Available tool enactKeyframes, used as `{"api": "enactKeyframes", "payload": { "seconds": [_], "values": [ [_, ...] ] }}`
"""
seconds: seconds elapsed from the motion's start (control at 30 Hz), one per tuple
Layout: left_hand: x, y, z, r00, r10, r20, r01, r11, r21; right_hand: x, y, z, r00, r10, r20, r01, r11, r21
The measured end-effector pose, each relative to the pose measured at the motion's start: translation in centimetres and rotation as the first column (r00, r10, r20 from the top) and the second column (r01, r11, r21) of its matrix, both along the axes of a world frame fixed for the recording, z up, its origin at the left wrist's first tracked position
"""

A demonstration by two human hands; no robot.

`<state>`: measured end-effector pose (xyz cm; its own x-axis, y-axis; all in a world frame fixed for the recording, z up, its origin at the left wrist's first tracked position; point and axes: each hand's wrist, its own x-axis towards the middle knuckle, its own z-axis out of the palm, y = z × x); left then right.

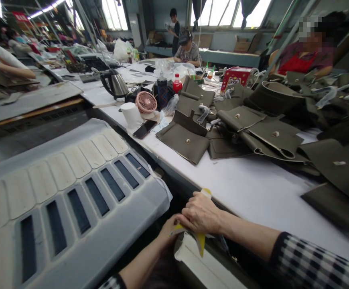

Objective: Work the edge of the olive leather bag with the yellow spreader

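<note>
My right hand (201, 213) is closed around a thin strip with yellow and white parts; one end (206, 193) pokes out above the knuckles. Below my fingers a yellow piece with a pale edge (201, 242) hangs down, and I cannot tell whether it is the same strip. Pressed close against it, my left hand (169, 230) has its fingers curled at the yellow piece, its fingertips mostly hidden behind the right hand. Just beneath both hands lies a dark olive leather-like piece with a broad white face (204, 263), probably part of a bag, at the table's near edge.
Olive bag pieces with metal clasps (184, 138) are heaped on the white table (237, 180). A phone (145, 129), white cup (131, 115), pink fan (146, 102) and kettle (116, 84) stand further back. At left, a covered surface (126, 224) carries rows of pale and dark pieces. Other people work around.
</note>
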<state>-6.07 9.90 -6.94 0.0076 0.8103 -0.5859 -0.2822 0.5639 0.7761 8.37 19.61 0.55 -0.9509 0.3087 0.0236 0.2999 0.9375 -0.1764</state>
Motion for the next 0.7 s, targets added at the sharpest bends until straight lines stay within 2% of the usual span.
{"api": "enactKeyframes", "payload": {
  "seconds": [0.1,0.17,0.27,0.33,0.5,0.7],
  "values": [
    [-2.3,-1.0,1.8,0.998,0.009,-0.063,-0.003,0.996,0.089,0.0,0.0,-0.1,1.0,-0.001,-0.004,0.001,1.0,0.01],
    [-3.1,-2.0,3.7,0.991,-0.084,-0.104,0.102,0.979,0.176,0.0,0.0,-0.1,1.0,-0.005,0.0,0.005,1.0,0.012],
    [-2.7,-3.0,6.3,0.936,-0.265,-0.23,0.322,0.911,0.258,0.1,0.0,-0.1,1.0,-0.001,0.004,0.001,1.0,0.017],
    [-1.9,-3.2,7.3,0.89,-0.294,-0.348,0.389,0.888,0.246,0.2,-0.1,-0.1,1.0,0.0,0.004,0.0,1.0,0.023],
    [-1.0,-3.0,7.7,0.751,-0.327,-0.573,0.497,0.852,0.164,0.5,-0.2,-0.1,1.0,0.002,-0.016,-0.002,1.0,0.013],
    [-0.8,-3.1,7.8,0.674,-0.305,-0.673,0.544,0.821,0.172,1.1,-0.6,-0.2,1.0,-0.011,0.003,0.011,1.0,0.0]
  ]
}}
